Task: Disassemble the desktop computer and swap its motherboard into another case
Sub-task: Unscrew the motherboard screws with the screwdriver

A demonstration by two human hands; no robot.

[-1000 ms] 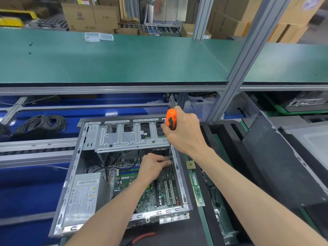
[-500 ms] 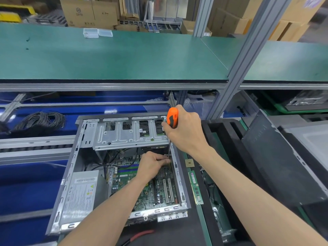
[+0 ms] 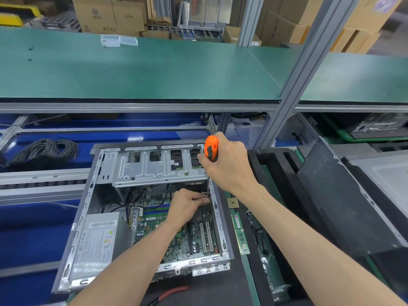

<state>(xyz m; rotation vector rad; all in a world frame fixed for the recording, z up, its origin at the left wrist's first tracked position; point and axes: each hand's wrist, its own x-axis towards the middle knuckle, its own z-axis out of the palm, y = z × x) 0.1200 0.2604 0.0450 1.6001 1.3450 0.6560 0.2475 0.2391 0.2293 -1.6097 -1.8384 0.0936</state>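
An open grey desktop case (image 3: 88, 208) lies flat below me, its green motherboard (image 3: 176, 237) exposed beside the silver power supply (image 3: 95, 246). My right hand (image 3: 227, 164) grips an orange-handled screwdriver (image 3: 210, 149) upright over the case's right rail; its shaft (image 3: 208, 188) runs down into the upper right corner of the board. My left hand (image 3: 187, 206) is inside the case, fingertips pinched at the shaft's tip. The screw itself is hidden by the fingers. A metal drive cage (image 3: 159, 171) spans the case's far end.
A loose CPU chip (image 3: 232, 203) and a RAM stick (image 3: 240, 235) lie right of the case. A black side panel (image 3: 344, 202) leans at the right. Coiled black cable (image 3: 44, 151) sits at left, red-handled pliers (image 3: 174, 292) at the near edge, a green shelf (image 3: 141, 74) overhead.
Both hands stay at the same corner of the board; the screwdriver handle has turned slightly in my right hand. The view has shifted a little.
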